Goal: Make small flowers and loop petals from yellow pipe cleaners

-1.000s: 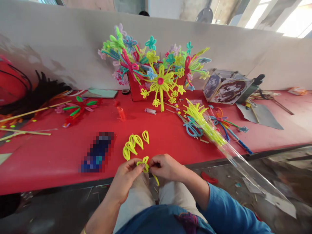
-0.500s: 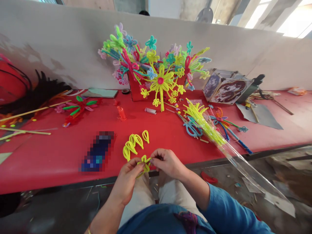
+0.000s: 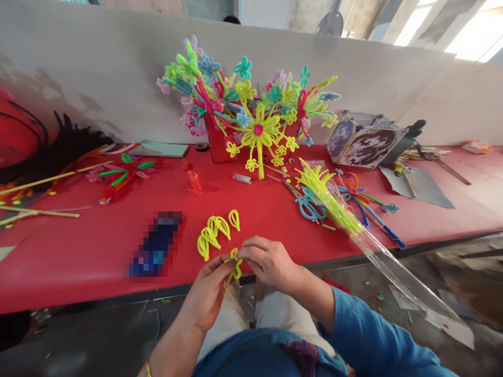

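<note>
Between both hands, just over the table's front edge, is a yellow pipe-cleaner flower (image 3: pixel 236 268) with looped petals. My left hand (image 3: pixel 210 285) pinches it from the left, and a loose stem hangs below the thumb. From the right, my right hand (image 3: pixel 269 262) has its thumb and fingers closed on the flower's petals. Past the hands, several yellow pipe-cleaner loops (image 3: pixel 212 233) bound into petal shapes lie on the red table (image 3: pixel 271 214).
Pipe-cleaner flowers (image 3: pixel 259 131) fill a red box at the back. To the right lie blue-handled scissors (image 3: pixel 310 207) and a clear bag of yellow pipe cleaners (image 3: pixel 334 199). A blurred phone (image 3: pixel 157 246) lies left, a red glue bottle (image 3: pixel 194 181) behind. A decorated lantern-like box (image 3: pixel 369 141) stands back right.
My right hand has shifted slightly left, closer to my left hand. The yellow flower has turned and now looks narrower. Things on the table have stayed put.
</note>
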{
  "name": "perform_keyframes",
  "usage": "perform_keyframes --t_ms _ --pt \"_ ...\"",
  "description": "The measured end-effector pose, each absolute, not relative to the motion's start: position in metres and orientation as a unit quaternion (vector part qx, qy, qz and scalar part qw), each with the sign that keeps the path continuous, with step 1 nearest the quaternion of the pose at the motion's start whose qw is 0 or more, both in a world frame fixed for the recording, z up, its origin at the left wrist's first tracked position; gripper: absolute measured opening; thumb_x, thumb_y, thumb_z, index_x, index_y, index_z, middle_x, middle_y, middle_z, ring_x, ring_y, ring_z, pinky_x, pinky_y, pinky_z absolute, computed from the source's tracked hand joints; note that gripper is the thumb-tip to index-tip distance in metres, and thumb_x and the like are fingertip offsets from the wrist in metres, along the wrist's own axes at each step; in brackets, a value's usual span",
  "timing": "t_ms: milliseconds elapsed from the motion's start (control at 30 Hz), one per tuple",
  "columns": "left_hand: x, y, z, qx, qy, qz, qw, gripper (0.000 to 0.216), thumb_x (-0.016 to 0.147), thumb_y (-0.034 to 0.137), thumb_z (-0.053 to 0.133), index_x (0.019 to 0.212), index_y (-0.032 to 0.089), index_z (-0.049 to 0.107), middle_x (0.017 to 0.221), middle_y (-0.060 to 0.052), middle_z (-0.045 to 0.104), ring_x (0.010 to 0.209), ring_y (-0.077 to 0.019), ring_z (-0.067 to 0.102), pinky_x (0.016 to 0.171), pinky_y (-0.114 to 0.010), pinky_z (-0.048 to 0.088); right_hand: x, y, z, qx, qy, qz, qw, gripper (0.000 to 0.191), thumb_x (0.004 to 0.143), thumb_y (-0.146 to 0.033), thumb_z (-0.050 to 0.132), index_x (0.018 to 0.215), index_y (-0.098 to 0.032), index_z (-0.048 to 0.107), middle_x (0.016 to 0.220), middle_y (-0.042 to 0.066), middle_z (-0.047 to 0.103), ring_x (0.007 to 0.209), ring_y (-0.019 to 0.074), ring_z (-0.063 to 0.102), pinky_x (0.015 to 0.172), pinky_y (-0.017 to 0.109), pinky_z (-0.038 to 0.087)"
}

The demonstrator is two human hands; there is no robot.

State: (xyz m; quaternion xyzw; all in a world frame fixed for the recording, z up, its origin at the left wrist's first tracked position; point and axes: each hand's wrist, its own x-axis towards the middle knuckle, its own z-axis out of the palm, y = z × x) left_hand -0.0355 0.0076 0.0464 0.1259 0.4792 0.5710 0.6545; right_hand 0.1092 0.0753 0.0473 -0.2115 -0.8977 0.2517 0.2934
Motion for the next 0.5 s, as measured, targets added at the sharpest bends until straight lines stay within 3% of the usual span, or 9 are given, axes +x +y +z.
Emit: perform_keyframes --t_ms 200,500 --pt "-0.035 0.006 0.045 0.12 0.476 0.571 0.659 0.015 0.056 0.022 0.073 0.061 0.016 0.061 0.056 0.004 0.059 0.053 -0.0073 0.051 0.053 -0.018 0.039 0.111 0.086 0.055 -0.186 -0.939 0.183 0.224 0.016 0.085 -0.016 0.043 0.092 -0.019 0.057 0.085 0.004 0.059 0.079 0.0127 0.054 0.069 0.021 0.042" --pt "-0.03 0.002 0.033 0.187 0.501 0.603 0.592 0.012 0.062 0.023 0.07 0.067 0.017 0.061 0.055 0.005 0.057 0.052 -0.0062 0.048 0.052 -0.016 0.038 0.107 0.086 0.069 -0.274 -0.882 0.337 0.182 0.01 0.079 -0.015 0.049 0.081 -0.016 0.059 0.076 0.001 0.059 0.069 0.0096 0.053 0.062 0.018 0.039"
